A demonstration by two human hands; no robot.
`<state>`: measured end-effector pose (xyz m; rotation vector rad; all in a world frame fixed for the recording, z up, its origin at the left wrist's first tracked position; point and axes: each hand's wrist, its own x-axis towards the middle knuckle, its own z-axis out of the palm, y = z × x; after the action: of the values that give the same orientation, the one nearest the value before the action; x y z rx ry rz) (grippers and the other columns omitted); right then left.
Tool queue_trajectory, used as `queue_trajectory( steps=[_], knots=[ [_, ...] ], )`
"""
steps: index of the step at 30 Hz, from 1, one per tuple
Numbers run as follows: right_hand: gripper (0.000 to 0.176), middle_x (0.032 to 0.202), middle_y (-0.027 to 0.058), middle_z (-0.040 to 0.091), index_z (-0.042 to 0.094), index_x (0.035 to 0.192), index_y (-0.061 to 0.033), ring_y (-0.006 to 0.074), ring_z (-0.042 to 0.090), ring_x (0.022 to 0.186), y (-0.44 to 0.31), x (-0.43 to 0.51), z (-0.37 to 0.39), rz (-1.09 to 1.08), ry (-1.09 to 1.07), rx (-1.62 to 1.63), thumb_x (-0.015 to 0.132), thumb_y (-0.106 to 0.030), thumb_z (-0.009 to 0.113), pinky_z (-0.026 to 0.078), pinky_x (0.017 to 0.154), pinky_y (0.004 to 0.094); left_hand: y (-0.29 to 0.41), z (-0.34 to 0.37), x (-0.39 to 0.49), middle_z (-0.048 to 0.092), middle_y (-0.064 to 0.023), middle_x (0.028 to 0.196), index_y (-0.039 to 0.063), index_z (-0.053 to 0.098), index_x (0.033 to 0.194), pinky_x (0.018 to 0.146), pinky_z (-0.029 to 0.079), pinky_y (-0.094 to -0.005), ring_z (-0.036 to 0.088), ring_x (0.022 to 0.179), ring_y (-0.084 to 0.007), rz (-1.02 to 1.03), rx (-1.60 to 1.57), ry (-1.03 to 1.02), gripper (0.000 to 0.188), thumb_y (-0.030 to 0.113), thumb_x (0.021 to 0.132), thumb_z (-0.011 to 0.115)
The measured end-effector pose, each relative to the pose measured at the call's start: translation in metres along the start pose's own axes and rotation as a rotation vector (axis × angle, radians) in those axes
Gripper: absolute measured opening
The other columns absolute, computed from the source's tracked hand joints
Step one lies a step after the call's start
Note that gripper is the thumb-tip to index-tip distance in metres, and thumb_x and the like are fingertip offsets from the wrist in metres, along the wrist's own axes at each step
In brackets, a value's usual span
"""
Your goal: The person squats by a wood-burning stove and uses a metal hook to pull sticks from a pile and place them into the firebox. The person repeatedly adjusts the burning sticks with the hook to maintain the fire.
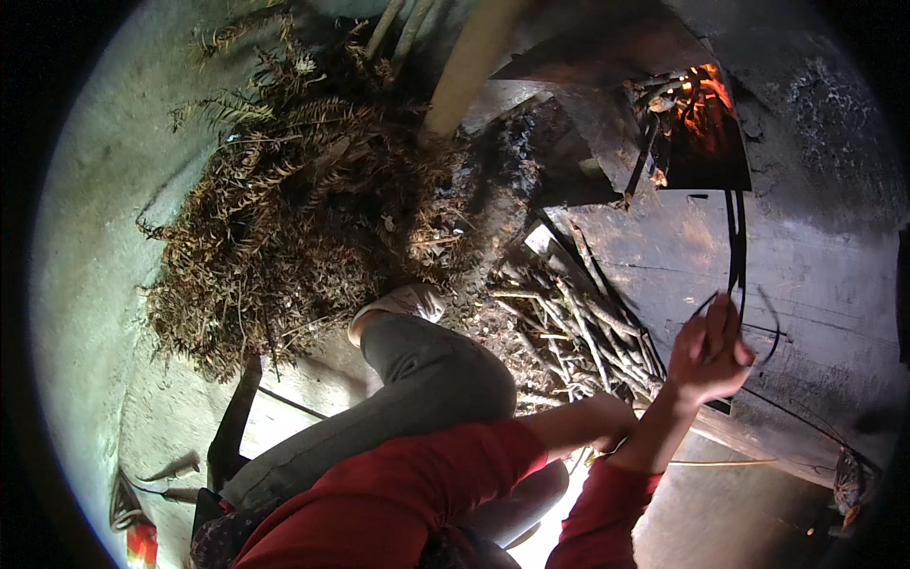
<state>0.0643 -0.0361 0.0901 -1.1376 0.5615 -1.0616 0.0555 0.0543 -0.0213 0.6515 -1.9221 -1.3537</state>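
Note:
My right hand is closed around the handle end of dark metal fire tongs. Two narrow, nearly parallel bars run from it up to the lower edge of the stove opening, where their far ends are lost in the dark. A thin curved piece shows beside my fingers. Inside the opening, burning wood glows orange, with charred sticks poking out on the left. Lower down, my left hand lies by my right forearm, which partly covers it; its fingers and anything in them are hidden.
Below the opening lies a pile of thin sticks against the stove's wall. Dry fern fronds and brush are heaped at left. A thick wooden pole slants above. A dark bundle hangs at lower right.

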Motion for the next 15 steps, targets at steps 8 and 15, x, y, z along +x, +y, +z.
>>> queue_trajectory(
  steps=[8, 15],
  knots=[
    [0.045, 0.046, 0.0006, 0.035, 0.037, 0.1, 0.0104, 0.0095, 0.029, 0.03, -0.067, -0.21, 0.008, 0.049, 0.089, 0.056, 0.076, -0.021, 0.058, 0.025, 0.025, 0.0211, 0.008, -0.054, -0.023, 0.062, -0.0147, 0.099, 0.003, 0.063, 0.097, 0.074, 0.05, -0.0406, 0.06, 0.088, -0.0261, -0.61, 0.441, -0.354, 0.03, 0.024, 0.075, 0.064],
    [0.051, 0.056, 0.0032, 0.036, 0.033, 0.11, 0.0165, 0.0059, 0.024, 0.031, -0.088, -0.338, 0.003, 0.22, 0.195, 0.503, 0.076, -0.016, 0.052, 0.024, 0.026, 0.0196, 0.003, -0.065, -0.038, 0.063, -0.0135, 0.09, 0.004, 0.066, 0.087, 0.072, 0.048, -0.0425, 0.06, 0.081, -0.0236, -0.572, 0.522, -0.213, 0.018, 0.015, 0.074, 0.06]
  ],
)
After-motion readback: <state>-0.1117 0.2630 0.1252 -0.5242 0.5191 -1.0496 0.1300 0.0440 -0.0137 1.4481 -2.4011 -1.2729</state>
